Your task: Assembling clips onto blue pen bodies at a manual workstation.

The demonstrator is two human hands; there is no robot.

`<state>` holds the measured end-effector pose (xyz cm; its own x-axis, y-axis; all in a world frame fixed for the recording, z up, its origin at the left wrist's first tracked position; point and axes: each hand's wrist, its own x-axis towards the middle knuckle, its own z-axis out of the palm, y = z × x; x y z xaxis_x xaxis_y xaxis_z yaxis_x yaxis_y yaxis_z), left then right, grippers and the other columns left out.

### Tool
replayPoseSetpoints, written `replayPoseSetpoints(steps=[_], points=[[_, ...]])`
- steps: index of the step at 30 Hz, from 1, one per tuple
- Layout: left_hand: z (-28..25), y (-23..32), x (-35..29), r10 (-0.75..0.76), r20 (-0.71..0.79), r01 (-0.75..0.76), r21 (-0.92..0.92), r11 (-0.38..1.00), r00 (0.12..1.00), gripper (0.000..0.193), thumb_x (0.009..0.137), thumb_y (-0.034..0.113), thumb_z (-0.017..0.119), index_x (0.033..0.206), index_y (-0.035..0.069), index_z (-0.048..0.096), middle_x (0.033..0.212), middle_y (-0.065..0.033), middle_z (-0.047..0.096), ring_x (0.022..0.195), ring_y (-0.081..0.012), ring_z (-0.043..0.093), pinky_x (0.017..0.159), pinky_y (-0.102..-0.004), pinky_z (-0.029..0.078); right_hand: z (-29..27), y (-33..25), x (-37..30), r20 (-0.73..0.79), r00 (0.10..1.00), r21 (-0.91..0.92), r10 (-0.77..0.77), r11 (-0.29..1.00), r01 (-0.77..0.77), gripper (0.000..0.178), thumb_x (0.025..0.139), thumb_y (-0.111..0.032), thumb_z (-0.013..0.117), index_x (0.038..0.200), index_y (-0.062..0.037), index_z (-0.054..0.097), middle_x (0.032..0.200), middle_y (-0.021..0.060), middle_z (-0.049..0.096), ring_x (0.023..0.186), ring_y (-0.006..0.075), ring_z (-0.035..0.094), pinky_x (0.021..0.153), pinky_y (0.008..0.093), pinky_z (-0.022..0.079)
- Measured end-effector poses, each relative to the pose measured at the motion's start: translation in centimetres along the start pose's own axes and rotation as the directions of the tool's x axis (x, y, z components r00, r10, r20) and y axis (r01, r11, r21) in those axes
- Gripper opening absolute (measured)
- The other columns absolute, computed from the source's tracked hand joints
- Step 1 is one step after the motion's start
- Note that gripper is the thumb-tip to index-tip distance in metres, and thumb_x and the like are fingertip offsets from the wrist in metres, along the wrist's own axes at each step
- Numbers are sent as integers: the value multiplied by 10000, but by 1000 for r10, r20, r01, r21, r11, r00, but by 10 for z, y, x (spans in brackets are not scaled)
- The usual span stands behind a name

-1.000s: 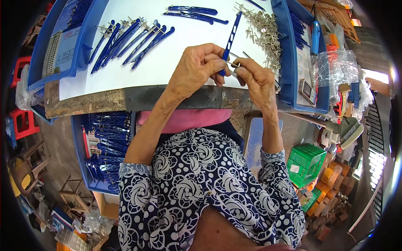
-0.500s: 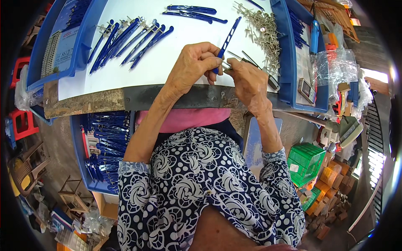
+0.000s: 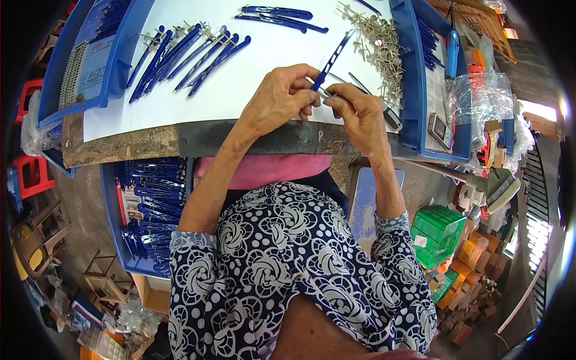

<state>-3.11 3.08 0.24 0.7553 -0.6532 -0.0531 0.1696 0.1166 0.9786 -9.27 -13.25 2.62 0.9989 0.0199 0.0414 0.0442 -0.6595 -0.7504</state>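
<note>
Between the thumb and fingers of my left hand point(image 3: 282, 96) is a slim blue slotted strip point(image 3: 332, 62), tilted with its far end up to the right. My right hand point(image 3: 360, 114) is closed in a pinch beside the strip's lower end. A thin silvery bit point(image 3: 324, 92) shows at its fingertips; the fingers hide most of it. Close behind my right hand lies a dark-handled tool point(image 3: 392, 119), partly covered. A heap of small metal pins with round heads point(image 3: 381, 51) spreads beyond it. To the left, several blue strips with metal pins point(image 3: 174, 60) lie in a row.
More blue strips point(image 3: 279, 13) lie at the far middle of the white sheet point(image 3: 240, 78). Blue trays stand left point(image 3: 117, 72) and right point(image 3: 414, 90). Below the table edge point(image 3: 240, 139), another blue tray point(image 3: 111, 210) holds many strips. A green crate point(image 3: 438, 234) stands at lower right.
The blue strip has tilted a little and shifted slightly right. My right hand has turned, so its thumb and fingers show more clearly at the strip's lower end.
</note>
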Motion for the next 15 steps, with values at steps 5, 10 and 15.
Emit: replayPoseSetpoints(steps=[5,10,15], points=[[-2,-3,1,-11,14,11,-11,1000,1000,226,808,12,519,1018,-72,515,682,-85,584,542,-100,546,494,-215,477,6,0,0,-63,980,-246,-188,955,168,122,765,-49,620,856,22,578,596,54,537,513,86,486,473,240,395],[-4,-2,0,-41,18,41,-3,999,999,232,801,16,517,1018,-66,523,677,-82,582,539,-98,546,498,-215,478,3,0,0,13,1000,-96,5,995,-3,141,782,-72,610,886,18,581,604,44,538,534,80,478,480,226,384],[-3,-5,1,-49,15,49,-1,999,999,239,793,26,518,1018,-51,541,672,-70,580,539,-90,543,495,-208,471,-8,-6,3,189,969,253,157,946,-202,180,825,-116,564,938,21,592,640,20,539,586,72,467,510,202,371]])
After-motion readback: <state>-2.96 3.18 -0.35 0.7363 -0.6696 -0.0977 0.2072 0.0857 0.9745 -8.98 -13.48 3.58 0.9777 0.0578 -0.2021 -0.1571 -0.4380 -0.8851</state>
